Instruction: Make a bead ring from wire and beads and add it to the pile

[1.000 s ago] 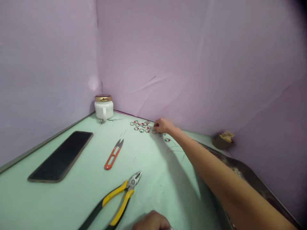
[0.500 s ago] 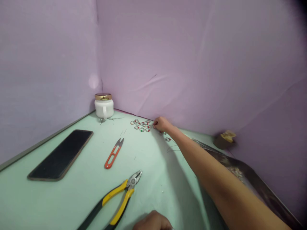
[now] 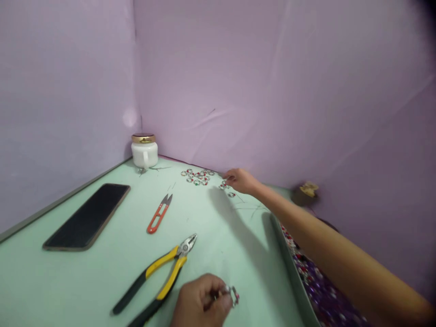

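At the bottom centre, my left hand (image 3: 200,299) is closed, its thumb and fingers pinching a small beaded ring (image 3: 235,296) with silver and pinkish-red beads. My right hand (image 3: 241,180) reaches to the back of the table, fingers stretched out and thumb slightly apart. Just below its fingertips lie small beaded rings (image 3: 224,185), and one more beaded ring (image 3: 231,195) is nearer to me. To their left is a cluster of beaded rings (image 3: 197,177) in silver, red and green. Whether the right fingertips touch a ring is unclear.
Combination pliers (image 3: 186,246) with yellow-black handles lie left of my left hand. Behind them are orange thread snips (image 3: 159,214); a phone (image 3: 86,218) lies farther left. A white lidded jar (image 3: 145,153) stands in the corner. At right, a tray (image 3: 293,272) holds purple and red beads (image 3: 320,288).
My left hand has risen into view, showing the beaded ring in its pinch. The right hand has drawn back from the cluster, its fingers loosening. The view has shifted, showing more of the tray's beads.
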